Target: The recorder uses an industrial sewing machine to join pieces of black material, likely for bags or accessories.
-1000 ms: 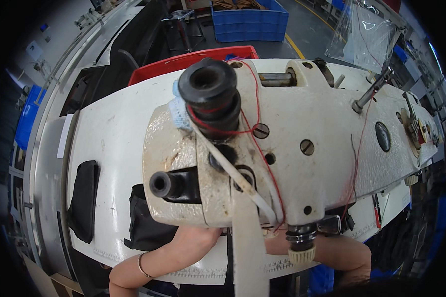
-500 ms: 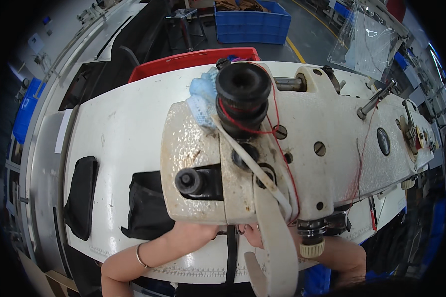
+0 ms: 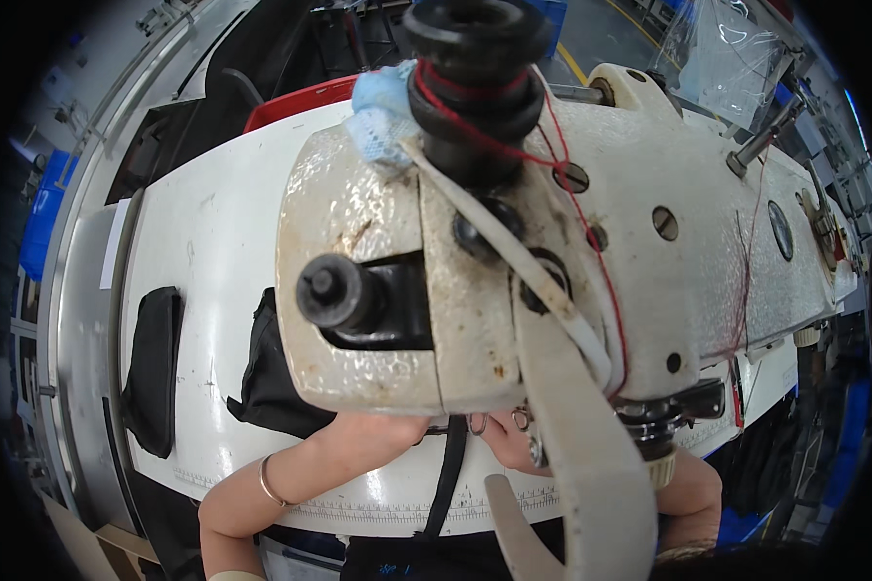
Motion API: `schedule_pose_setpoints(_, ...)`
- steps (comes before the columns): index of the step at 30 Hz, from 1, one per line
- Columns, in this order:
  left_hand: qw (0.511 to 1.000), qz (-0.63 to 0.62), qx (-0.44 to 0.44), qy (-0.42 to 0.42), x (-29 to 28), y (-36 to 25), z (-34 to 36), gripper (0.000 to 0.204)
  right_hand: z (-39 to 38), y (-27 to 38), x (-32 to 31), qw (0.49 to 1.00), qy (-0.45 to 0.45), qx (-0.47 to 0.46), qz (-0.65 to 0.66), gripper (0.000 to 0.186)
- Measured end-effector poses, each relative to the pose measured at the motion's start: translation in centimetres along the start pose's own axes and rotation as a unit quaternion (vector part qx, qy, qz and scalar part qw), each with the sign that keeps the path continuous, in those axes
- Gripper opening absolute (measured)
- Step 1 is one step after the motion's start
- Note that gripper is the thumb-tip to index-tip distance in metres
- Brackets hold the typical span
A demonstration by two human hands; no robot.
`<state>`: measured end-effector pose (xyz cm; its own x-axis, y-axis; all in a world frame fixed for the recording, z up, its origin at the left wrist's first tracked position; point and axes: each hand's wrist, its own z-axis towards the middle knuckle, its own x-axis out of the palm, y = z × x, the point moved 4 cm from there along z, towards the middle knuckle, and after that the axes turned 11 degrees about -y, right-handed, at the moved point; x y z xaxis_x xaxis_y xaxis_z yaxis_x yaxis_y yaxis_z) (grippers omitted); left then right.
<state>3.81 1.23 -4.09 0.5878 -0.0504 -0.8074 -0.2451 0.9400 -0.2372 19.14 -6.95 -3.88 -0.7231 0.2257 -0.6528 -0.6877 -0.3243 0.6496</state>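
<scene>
Head view: white sewing machine (image 3: 639,281) fills the middle, standing over a white surface (image 3: 213,213); left hand (image 3: 393,433) comes in from the lower left, wrist bent, fingers hidden under the machine's head, so cannot tell whether its grip is spread, pressed together or pinching something; silver bracelet (image 3: 269,482) on that forearm; right hand (image 3: 510,441) sits just below the machine's head, partly covered by a pale curved strip (image 3: 601,474) and metal parts; its fingertips are not clear, grip state cannot be told either; black strap (image 3: 447,479) runs between the two hands, from under the machine down over the surface's front edge, toward black fabric (image 3: 407,559) at the bottom; black cloth piece (image 3: 276,387) lies left of the machine, partly under its head, near the left hand; narrow black pouch-like piece (image 3: 153,373) lies farther left, well apart from both hands; red thread (image 3: 591,232) wraps the black knob (image 3: 475,97) on top; light-blue cloth (image 3: 380,111) tucked beside that knob; red bin (image 3: 300,102) behind the surface.
</scene>
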Motion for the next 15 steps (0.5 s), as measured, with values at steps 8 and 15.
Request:
schedule_pose_setpoints(8, 0.998, 0.035, 0.025, 0.051, -0.8, -0.3, 0.5, 0.032, -0.5, -1.3, 1.1, 0.973, 0.069, 0.108, 0.192, 0.037)
schedule_pose_setpoints(15, 0.995, -0.048, -0.069, 0.045, -0.5, -0.1, 0.5, 0.032, 1.5, 1.5, 0.2, 0.989, 0.118, -0.082, -0.027, 0.030)
